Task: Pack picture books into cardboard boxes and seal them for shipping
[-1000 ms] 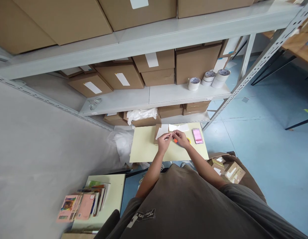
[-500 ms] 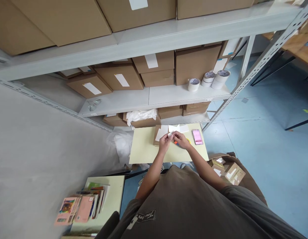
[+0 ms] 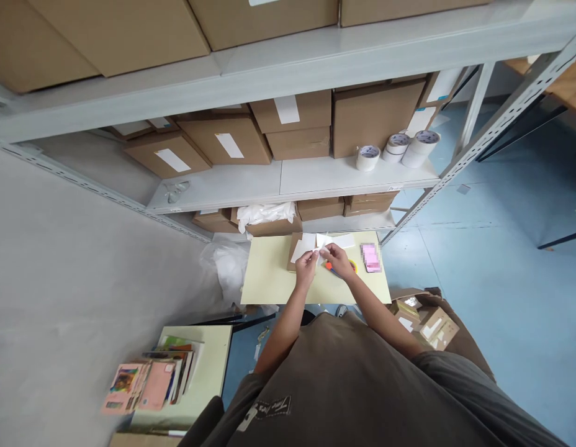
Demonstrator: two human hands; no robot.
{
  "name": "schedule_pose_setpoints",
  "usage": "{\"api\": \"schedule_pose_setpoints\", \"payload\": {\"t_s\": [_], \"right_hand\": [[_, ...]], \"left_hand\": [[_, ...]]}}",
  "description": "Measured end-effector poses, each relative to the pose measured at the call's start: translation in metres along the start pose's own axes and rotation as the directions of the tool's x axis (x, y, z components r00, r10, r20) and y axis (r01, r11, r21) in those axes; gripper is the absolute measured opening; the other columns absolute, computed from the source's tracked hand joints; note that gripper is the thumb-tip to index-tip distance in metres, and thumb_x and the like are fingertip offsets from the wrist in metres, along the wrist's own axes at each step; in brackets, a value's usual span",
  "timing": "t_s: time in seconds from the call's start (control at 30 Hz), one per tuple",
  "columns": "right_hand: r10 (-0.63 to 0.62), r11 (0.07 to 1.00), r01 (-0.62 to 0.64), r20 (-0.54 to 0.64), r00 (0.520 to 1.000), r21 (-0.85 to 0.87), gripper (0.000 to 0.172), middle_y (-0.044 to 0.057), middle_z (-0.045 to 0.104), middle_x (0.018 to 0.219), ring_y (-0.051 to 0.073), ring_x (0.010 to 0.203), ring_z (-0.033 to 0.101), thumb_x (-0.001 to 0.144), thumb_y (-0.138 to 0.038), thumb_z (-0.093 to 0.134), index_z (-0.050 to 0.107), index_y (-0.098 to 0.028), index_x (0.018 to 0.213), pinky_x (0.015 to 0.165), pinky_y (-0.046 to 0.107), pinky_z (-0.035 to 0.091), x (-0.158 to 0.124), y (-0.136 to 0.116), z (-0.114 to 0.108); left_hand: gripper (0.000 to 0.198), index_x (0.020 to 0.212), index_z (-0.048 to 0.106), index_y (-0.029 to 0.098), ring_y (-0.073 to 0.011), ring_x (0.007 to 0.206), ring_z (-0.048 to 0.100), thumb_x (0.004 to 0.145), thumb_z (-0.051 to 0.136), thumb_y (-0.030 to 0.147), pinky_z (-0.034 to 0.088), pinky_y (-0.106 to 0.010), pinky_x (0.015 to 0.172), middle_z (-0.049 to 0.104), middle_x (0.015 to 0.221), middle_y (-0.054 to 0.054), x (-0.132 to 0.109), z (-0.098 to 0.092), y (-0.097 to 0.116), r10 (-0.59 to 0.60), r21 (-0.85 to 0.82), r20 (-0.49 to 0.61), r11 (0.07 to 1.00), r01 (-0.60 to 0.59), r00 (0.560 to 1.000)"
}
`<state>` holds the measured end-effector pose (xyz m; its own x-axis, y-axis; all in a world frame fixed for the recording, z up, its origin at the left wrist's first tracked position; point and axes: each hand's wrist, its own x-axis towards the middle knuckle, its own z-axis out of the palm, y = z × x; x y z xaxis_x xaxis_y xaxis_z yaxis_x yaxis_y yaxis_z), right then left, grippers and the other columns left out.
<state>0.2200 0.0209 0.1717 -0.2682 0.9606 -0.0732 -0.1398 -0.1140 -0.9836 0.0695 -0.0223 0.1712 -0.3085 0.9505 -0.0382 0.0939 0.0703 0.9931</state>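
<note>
White slip (image 3: 320,249): small, pale, thin, angular outline; printing too small to read, exact edges partly hidden by fingers. Sits right between the two grips, at the fingertips. Left hand (image 3: 306,267) grip pinches it on the left, right hand (image 3: 339,259) grip pinches it on the right. Location: over the table (image 3: 269,273), toward the far edge, right of the left edge by a good margin. White sheets (image 3: 344,241) lie just beyond, near that far edge; can't tell if the slip touches them. Brown cardboard box (image 3: 292,263) just left of the left hand's fingertips, orange-and-yellow item (image 3: 329,266) partly under the right hand.
</note>
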Motion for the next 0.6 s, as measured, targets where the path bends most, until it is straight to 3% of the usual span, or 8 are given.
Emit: {"api": "schedule_pose_setpoints", "payload": {"t_s": [0.07, 0.17, 0.23, 0.3, 0.37, 0.4, 0.5, 0.6], "right_hand": [[0.019, 0.999, -0.019, 0.006, 1.000, 0.039, 0.042, -0.002, 0.060, 0.076, 0.017, 0.071, 0.054, 0.080, -0.061, 0.082, 0.061, -0.025, 0.079, 0.068, 0.030, 0.047, 0.004, 0.001, 0.001], [0.063, 0.993, -0.062, -0.008, 0.998, 0.103, 0.044, -0.002, 0.059, 0.073, 0.017, 0.071, 0.053, 0.079, -0.058, 0.084, 0.054, -0.025, 0.073, 0.069, 0.031, 0.047, 0.010, 0.004, -0.002], [0.087, 0.988, -0.078, -0.066, 0.994, 0.130, 0.045, -0.003, 0.056, 0.069, 0.016, 0.067, 0.051, 0.079, -0.056, 0.084, 0.051, -0.026, 0.071, 0.067, 0.030, 0.047, 0.015, 0.006, 0.000], [0.105, 0.984, -0.084, -0.130, 0.986, 0.158, 0.045, -0.005, 0.054, 0.067, 0.016, 0.065, 0.051, 0.078, -0.054, 0.085, 0.051, -0.026, 0.071, 0.067, 0.031, 0.048, 0.022, 0.012, 0.012], [0.123, 0.980, -0.091, -0.182, 0.976, 0.176, 0.042, -0.005, 0.056, 0.067, 0.016, 0.065, 0.053, 0.074, -0.052, 0.086, 0.053, -0.026, 0.074, 0.068, 0.031, 0.050, 0.035, 0.020, 0.033], [0.136, 0.979, -0.102, -0.194, 0.971, 0.175, 0.040, -0.005, 0.058, 0.068, 0.016, 0.065, 0.054, 0.072, -0.050, 0.087, 0.056, -0.026, 0.077, 0.069, 0.032, 0.051, 0.043, 0.025, 0.046], [0.189, 0.974, -0.162, -0.172, 0.967, 0.160, 0.040, -0.003, 0.066, 0.073, 0.017, 0.068, 0.060, 0.065, -0.045, 0.089, 0.063, -0.025, 0.088, 0.069, 0.034, 0.053, 0.079, 0.045, 0.093], [0.229, 0.966, -0.212, -0.113, 0.967, 0.145, 0.042, -0.003, 0.068, 0.072, 0.017, 0.068, 0.063, 0.058, -0.044, 0.090, 0.065, -0.024, 0.085, 0.067, 0.034, 0.054, 0.129, 0.067, 0.147]], "left_hand": [[0.056, 0.072, 0.071, 0.019, -0.0152, 0.064, 0.058, 0.086, 0.071, 0.073, 0.047, -0.024, 0.059, 0.060, 0.063, 0.001, 0.007, -0.012, -0.004, -0.044, -0.042, -0.042, 0.998, 0.042, 0.998], [0.056, 0.076, 0.072, 0.018, -0.0144, 0.063, 0.057, 0.081, 0.075, 0.074, 0.046, -0.024, 0.058, 0.061, 0.064, 0.000, 0.030, -0.051, -0.010, -0.100, -0.145, -0.190, 0.987, 0.073, 0.977], [0.057, 0.082, 0.074, 0.017, -0.0152, 0.067, 0.061, 0.079, 0.074, 0.075, 0.048, -0.024, 0.062, 0.066, 0.069, -0.001, 0.050, -0.088, -0.013, -0.106, -0.189, -0.346, 0.981, 0.042, 0.932], [0.059, 0.083, 0.073, 0.018, -0.0158, 0.070, 0.062, 0.083, 0.068, 0.077, 0.048, -0.024, 0.063, 0.067, 0.071, -0.002, 0.066, -0.127, -0.015, -0.094, -0.176, -0.505, 0.984, 0.004, 0.858], [0.057, 0.081, 0.072, 0.019, -0.0159, 0.071, 0.061, 0.085, 0.065, 0.076, 0.047, -0.023, 0.062, 0.066, 0.069, -0.001, 0.077, -0.161, -0.017, -0.063, -0.130, -0.578, 0.991, -0.015, 0.813], [0.056, 0.080, 0.072, 0.019, -0.0158, 0.071, 0.060, 0.085, 0.066, 0.075, 0.046, -0.023, 0.062, 0.064, 0.068, 0.000, 0.080, -0.176, -0.018, -0.047, -0.105, -0.579, 0.994, -0.017, 0.814], [0.051, 0.076, 0.070, 0.020, -0.0149, 0.068, 0.056, 0.087, 0.069, 0.070, 0.045, -0.022, 0.061, 0.060, 0.065, 0.002, 0.082, -0.209, -0.022, -0.016, -0.055, -0.508, 0.998, -0.014, 0.861], [0.052, 0.072, 0.066, 0.021, -0.0141, 0.065, 0.052, 0.090, 0.067, 0.069, 0.044, -0.023, 0.061, 0.055, 0.064, 0.002, 0.081, -0.235, -0.030, -0.014, -0.051, -0.450, 0.999, -0.010, 0.893]]}}
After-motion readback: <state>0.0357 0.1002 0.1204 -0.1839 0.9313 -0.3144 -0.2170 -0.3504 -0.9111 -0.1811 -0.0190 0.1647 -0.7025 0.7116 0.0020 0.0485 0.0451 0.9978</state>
